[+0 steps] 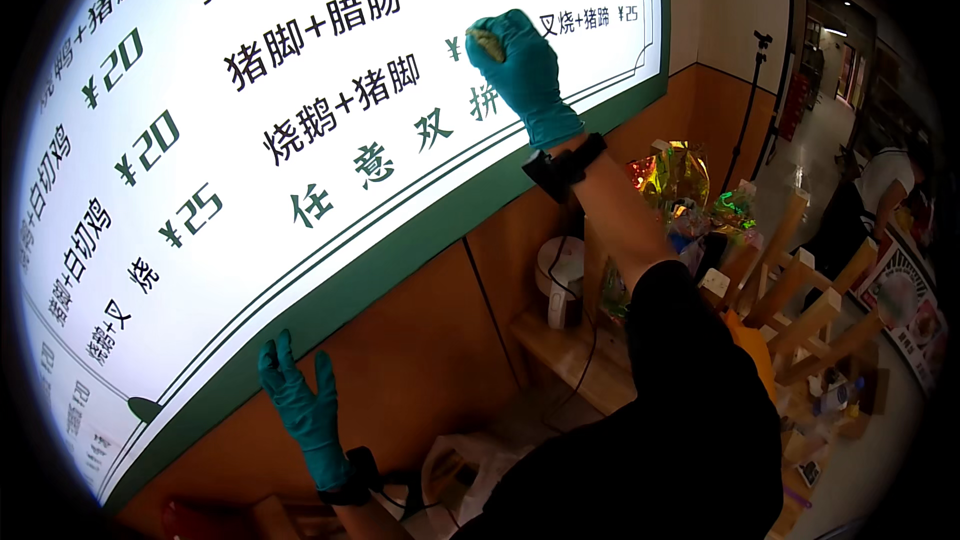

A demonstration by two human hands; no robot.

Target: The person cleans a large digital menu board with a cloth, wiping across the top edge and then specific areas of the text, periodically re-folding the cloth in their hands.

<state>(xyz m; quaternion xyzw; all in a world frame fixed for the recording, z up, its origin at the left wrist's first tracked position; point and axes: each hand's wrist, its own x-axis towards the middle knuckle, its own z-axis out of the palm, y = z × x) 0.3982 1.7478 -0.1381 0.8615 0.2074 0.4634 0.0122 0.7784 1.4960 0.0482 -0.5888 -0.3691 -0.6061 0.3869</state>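
Note:
A lit white menu panel (262,247) with dark writing and prices fills the upper left, edged by a green frame (420,240). My right hand (529,79), in a teal rubber glove, is closed around a yellowish sponge or wadded cloth (487,43). It is over the panel's lower right part, among the printed characters; whether the wad touches the surface cannot be seen clearly. Lower left, my left hand (304,409), gloved alike, has its fingers spread and holds nothing. Its fingertips are at the frame's lower edge. Both wrists wear black straps.
Below the panel is orange-brown wall panelling (420,322). A pale appliance (562,270) with a cord stands on a wooden bench (566,356). Shiny foil bags (679,172) and wooden legs (817,307) crowd my right. A plastic bag (491,457), tripod (742,116) and bending person (881,184) are also visible.

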